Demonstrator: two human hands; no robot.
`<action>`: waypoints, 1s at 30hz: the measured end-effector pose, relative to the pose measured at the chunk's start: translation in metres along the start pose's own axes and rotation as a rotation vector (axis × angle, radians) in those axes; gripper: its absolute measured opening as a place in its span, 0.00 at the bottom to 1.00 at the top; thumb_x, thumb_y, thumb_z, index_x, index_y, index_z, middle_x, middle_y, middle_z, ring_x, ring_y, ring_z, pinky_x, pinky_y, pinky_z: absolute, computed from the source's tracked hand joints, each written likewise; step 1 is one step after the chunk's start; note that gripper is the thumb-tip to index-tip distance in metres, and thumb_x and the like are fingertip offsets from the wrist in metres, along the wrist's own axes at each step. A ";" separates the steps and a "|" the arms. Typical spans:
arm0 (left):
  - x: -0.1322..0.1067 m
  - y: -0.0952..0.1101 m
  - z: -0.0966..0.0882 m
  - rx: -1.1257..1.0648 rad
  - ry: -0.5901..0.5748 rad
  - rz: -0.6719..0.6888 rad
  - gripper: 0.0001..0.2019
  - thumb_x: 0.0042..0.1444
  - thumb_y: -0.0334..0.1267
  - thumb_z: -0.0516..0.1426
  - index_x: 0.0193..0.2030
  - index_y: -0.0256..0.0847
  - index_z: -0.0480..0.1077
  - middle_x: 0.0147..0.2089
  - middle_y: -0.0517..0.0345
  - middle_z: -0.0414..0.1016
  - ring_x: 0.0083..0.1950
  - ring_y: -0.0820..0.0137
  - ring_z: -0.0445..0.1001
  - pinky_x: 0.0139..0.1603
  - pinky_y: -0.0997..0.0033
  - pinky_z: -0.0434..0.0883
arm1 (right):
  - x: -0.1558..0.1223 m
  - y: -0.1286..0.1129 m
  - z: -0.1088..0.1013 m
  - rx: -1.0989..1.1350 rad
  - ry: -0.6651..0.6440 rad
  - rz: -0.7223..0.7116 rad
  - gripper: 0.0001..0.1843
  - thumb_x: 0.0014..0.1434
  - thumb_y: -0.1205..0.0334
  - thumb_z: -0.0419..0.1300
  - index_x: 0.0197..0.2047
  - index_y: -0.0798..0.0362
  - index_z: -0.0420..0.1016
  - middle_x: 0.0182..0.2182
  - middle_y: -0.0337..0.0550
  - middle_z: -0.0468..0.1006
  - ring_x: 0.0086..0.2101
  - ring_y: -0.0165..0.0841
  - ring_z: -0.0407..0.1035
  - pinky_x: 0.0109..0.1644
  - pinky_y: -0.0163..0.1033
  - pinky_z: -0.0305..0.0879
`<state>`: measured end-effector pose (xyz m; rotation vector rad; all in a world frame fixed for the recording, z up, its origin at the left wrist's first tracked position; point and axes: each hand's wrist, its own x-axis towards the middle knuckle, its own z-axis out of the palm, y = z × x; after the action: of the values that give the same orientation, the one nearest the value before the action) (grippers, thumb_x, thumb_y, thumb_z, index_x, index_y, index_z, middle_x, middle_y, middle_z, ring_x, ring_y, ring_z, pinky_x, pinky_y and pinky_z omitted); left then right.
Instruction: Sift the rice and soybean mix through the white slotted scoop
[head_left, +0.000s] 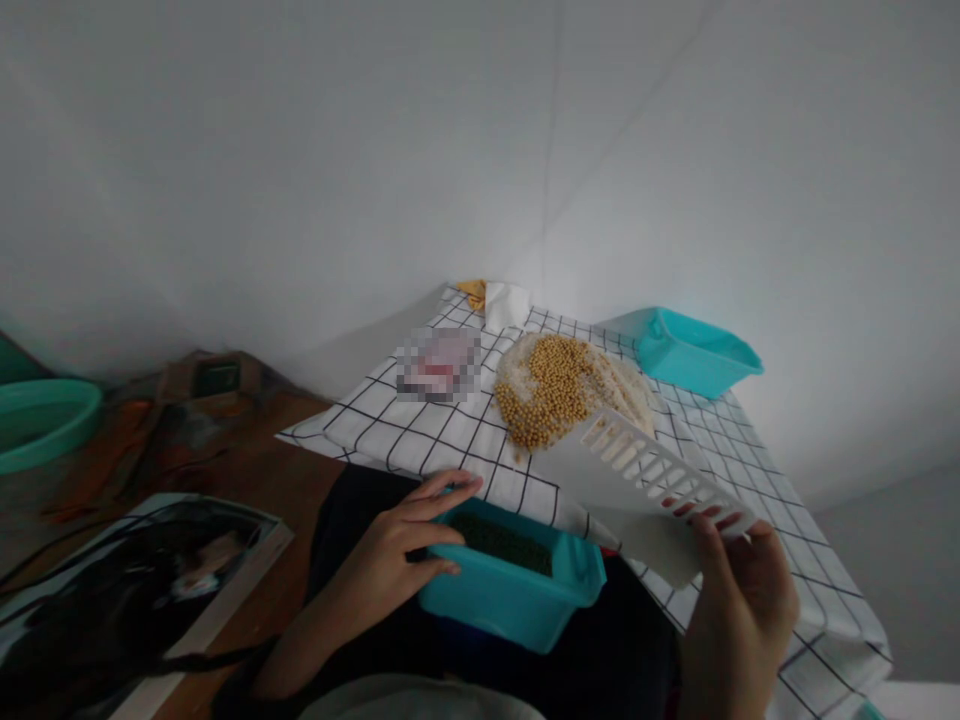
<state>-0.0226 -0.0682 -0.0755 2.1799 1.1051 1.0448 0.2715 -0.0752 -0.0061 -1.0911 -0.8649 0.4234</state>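
My left hand grips the near left rim of a turquoise plastic bin that rests on my lap and holds dark green grains. My right hand holds a white slotted plastic scoop by its lower end, tilted, with its upper edge reaching toward a pile of yellow beans mixed with white grains. The pile lies on a white black-grid cloth over the table.
A second turquoise bin stands at the cloth's far right by the wall. A blurred pinkish item lies left of the pile. A brown floor area at left carries a green basin and a dark-covered book.
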 end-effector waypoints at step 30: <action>-0.002 -0.004 0.002 0.019 0.030 0.064 0.06 0.52 0.24 0.64 0.32 0.39 0.80 0.65 0.44 0.72 0.70 0.55 0.63 0.68 0.55 0.66 | -0.007 0.006 0.014 0.023 0.011 -0.023 0.15 0.50 0.58 0.72 0.32 0.53 0.70 0.30 0.38 0.81 0.33 0.32 0.78 0.42 0.38 0.73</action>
<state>-0.0231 -0.0680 -0.0802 2.2339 1.0691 1.1026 0.2564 -0.0693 -0.0115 -1.0603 -0.8604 0.4073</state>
